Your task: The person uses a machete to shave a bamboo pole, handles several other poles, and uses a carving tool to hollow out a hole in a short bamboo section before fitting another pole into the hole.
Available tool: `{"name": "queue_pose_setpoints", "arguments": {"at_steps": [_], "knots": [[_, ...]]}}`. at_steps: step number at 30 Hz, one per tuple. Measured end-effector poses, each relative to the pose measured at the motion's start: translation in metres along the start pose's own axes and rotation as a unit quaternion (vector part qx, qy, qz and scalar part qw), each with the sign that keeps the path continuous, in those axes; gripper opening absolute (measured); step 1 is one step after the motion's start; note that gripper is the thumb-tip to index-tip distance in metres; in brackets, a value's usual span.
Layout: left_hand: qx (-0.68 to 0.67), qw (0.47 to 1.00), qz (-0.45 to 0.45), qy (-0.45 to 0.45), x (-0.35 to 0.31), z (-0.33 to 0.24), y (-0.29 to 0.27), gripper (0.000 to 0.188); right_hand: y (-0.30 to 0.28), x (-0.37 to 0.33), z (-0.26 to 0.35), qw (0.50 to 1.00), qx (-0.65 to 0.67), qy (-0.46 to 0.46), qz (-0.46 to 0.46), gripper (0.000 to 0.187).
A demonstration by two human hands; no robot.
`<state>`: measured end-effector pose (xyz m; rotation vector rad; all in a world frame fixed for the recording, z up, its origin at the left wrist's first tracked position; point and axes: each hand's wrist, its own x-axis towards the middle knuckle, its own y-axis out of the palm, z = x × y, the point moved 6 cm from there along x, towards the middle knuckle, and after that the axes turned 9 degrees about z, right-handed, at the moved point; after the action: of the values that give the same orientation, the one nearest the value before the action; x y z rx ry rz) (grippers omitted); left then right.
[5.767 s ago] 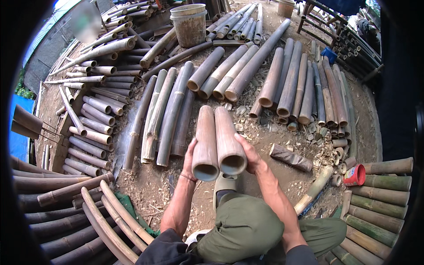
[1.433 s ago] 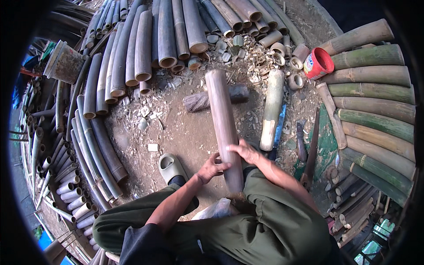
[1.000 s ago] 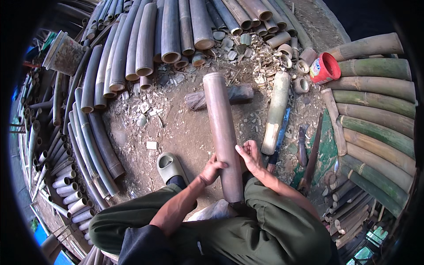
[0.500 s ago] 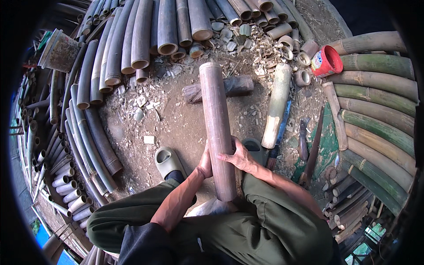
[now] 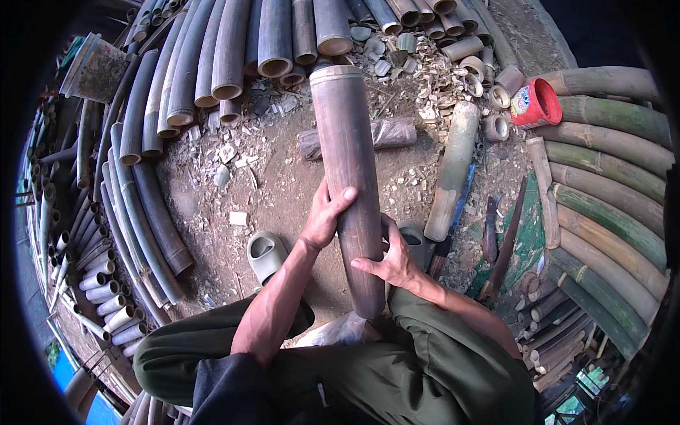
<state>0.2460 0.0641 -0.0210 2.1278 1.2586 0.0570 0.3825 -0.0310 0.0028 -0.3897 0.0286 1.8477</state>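
Note:
A thick brownish bamboo section (image 5: 347, 142) is held up between my two hands, its far end tilted toward the camera and its near end close to my lap. My left hand (image 5: 327, 217) wraps its left side around the middle, thumb lying over the top. Lower on the right side, my right hand (image 5: 397, 256) grips it with the thumb across the front and the fingers behind. Beneath it a dark, wrapped short log (image 5: 393, 133) lies crosswise on the ground. A paler bamboo piece (image 5: 453, 170) with a scraped end lies to the right.
Bamboo tubes (image 5: 276, 42) are stacked at the back and left; green poles (image 5: 609, 166) line the right. A red bucket (image 5: 536, 103), a saw-like long blade (image 5: 506, 237) and a knife (image 5: 490, 227) lie right. Wood chips (image 5: 443, 85) litter the ground. A clear plastic bag (image 5: 336, 331) sits by my lap.
My left hand has slid farther up the bamboo section. The section's far end has risen toward the camera and shifted slightly left, while my right hand keeps its hold near the lower end.

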Motion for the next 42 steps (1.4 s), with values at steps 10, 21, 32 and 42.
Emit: {"name": "queue_pose_setpoints", "arguments": {"at_steps": [10,21,32,42], "knots": [[0.161,0.984,-0.066,-0.036,0.034,0.08,-0.05,0.073,-0.02,0.028,-0.067,0.992,0.079,0.093,-0.04,0.096],[0.775,0.62,0.065,-0.102,0.136,-0.035,-0.108,0.09,-0.022,0.036,-0.079,0.993,0.024,0.118,-0.002,0.101],[0.761,0.639,0.022,-0.112,0.047,-0.055,-0.141,0.089,0.032,0.017,-0.06,0.977,-0.046,0.148,0.149,0.111],[0.408,0.848,-0.338,-0.027,-0.094,-0.01,-0.049,0.087,0.017,-0.063,-0.018,0.963,0.147,0.207,0.093,0.094]]}}
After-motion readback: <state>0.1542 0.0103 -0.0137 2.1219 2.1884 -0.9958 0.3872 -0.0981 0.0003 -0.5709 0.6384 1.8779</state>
